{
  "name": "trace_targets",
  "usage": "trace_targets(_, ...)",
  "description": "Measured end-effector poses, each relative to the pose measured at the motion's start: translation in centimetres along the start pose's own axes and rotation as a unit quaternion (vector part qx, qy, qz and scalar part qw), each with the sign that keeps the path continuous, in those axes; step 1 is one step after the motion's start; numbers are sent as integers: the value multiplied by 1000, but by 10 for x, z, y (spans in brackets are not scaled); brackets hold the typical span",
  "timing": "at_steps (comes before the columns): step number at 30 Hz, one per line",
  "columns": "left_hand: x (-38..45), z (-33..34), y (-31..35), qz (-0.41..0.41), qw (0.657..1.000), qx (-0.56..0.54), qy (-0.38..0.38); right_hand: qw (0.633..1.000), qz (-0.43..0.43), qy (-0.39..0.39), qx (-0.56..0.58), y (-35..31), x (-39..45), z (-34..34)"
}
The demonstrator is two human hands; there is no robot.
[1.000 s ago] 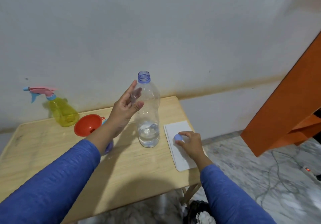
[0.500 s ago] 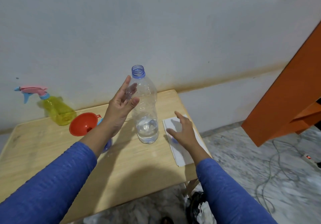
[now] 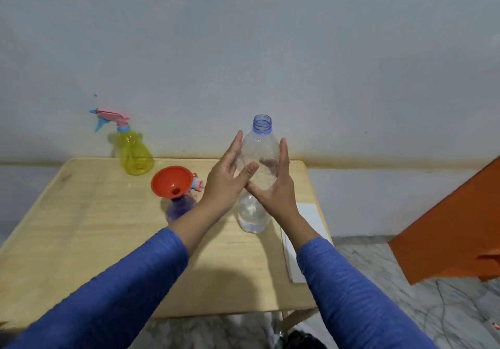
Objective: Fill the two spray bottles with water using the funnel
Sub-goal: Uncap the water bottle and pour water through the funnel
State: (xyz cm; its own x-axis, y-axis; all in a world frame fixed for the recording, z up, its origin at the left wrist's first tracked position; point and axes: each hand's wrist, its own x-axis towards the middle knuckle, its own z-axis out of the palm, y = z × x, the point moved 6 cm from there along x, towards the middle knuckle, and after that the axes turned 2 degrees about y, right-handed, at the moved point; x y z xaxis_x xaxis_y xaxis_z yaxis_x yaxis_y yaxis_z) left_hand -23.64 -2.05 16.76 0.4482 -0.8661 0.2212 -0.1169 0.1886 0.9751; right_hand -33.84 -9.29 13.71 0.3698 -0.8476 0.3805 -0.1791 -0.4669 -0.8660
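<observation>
A clear, ribbed plastic water bottle [image 3: 257, 175] with a blue threaded neck and no cap stands upright near the right half of the pale, wood-grained counter [image 3: 94, 235], a shallow pool of water in its rounded base. The left hand [image 3: 227, 178] and the right hand [image 3: 273, 186] flank its shoulder, fingers straight and spread, palms facing each other; both are open, and whether the palms touch the plastic cannot be told. Blue knit sleeves cover both forearms.

At about 9 o'clock from the bottle, an orange plastic funnel [image 3: 171, 183] with a wide round mouth sits in the neck of a translucent purple spray bottle [image 3: 180, 209], whose pink and blue sprayer head [image 3: 197, 185] lies just behind. Farther off at 10 o'clock, near the counter's back edge by the grey wall, stands a translucent yellow spray bottle [image 3: 134, 153] with a pink trigger head and blue nozzle.

A flat white sheet of paper [image 3: 311, 218] lies at 4 o'clock along the counter's right edge, slightly overhanging. The near and left parts of the counter are bare, leaving broad room. An orange slanted panel [image 3: 454, 229] rises over marbled floor, well apart at 3 o'clock.
</observation>
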Motion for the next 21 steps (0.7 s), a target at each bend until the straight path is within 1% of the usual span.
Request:
trace_targets(2,-20,-12,-2,1,998,-6,61,1000,-26,-7,-3,-3,6,7)
trace_targets(4,-53,-25,-12,2,992,-36,125,998,-46,-34,-13,-8,12,17)
trace_targets(6,-90,-44,-27,14,977,-42,209,995,-64,-74,-24,-15,15,28)
trace_targets(7,-104,-58,-40,8,965,-35,260,992,-74,-97,-33,-19,16,32)
trace_targets(9,-119,-87,-73,-44,937,-18,347,985,-87,-144,-49,-25,15,40)
trace_targets(10,-120,-101,-91,-79,926,-9,370,980,-86,-169,-56,-27,15,44)
trace_targets(12,-115,-120,-119,-147,919,19,365,971,-77,-215,-69,-31,13,48)
trace_targets(14,-104,-132,-138,-184,921,69,336,961,-67,-251,-90,-35,11,51)
trace_targets(16,-93,-137,-144,-190,926,95,312,951,-54,-282,-115,-39,10,50)
trace_targets(19,-79,-136,-141,-162,938,100,288,929,-51,-327,-167,-43,11,51)
trace_targets(21,-75,-137,-145,-163,941,112,276,911,-51,-358,-199,-44,11,54)
